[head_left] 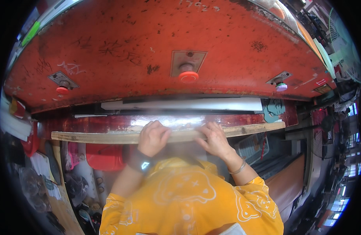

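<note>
Both hands were seen at a pale wooden strip [98,138], by which the front edge of a dark red bench [121,122] was bordered, directly before the wearer. The left hand [152,138] was laid over the strip left of its middle, with the fingers bent and the thumb turned inward. The right hand [215,140] was placed similarly, right of the middle, with the fingers curled over the top and the thumb lowered in front. A gap was left between the hands; whether the strip was gripped or merely touched could not be told.

A black band [139,159] was worn on the left wrist, a bracelet [238,167] on the right, and a yellow shirt [184,203] patterned with white outlines on the body. Beyond the bench, a white bar [180,104] was set lengthwise beneath a scuffed red panel [125,47]; a teal piece [272,113] was located near the bar's right end. On the panel were mounted a central red button [188,76], a smaller left button [62,90] and a pale right button [281,86]. Below the strip, a red tub [105,158] was visible at left and a white basket [253,149] at right.
</note>
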Demonstrator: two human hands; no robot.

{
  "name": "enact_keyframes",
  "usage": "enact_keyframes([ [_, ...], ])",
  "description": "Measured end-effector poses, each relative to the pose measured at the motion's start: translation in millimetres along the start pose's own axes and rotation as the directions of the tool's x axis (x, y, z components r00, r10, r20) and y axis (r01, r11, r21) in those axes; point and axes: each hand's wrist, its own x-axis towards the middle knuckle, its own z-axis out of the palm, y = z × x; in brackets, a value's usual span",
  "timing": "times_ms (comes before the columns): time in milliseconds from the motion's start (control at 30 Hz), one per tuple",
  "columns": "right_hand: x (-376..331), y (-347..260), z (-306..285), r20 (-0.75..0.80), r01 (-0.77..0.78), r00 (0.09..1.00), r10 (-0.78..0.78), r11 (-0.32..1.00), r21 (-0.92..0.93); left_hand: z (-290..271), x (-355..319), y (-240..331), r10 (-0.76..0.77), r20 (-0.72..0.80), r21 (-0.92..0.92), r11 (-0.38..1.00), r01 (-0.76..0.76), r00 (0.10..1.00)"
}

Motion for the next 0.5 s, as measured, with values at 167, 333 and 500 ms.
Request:
enact_keyframes([
  [167,-2,-9,-5,0.037,-0.019,0.999,0.020,1.000,-0.018,1,0,2,0.016,-0.005,0.049,0.999,-0.016,1.000],
  [333,-11,-18,0,0.049,-0.043,0.998,0.043,0.999,-0.015,4,-7,-3,0.058,-0.049,0.044,0.997,-0.056,0.997],
  [500,-12,-17,-13,0.310,-0.042,0.949,0.055,0.998,-0.049,9,-30,-1,0.036,0.001,0.068,0.997,-0.036,0.999],
])
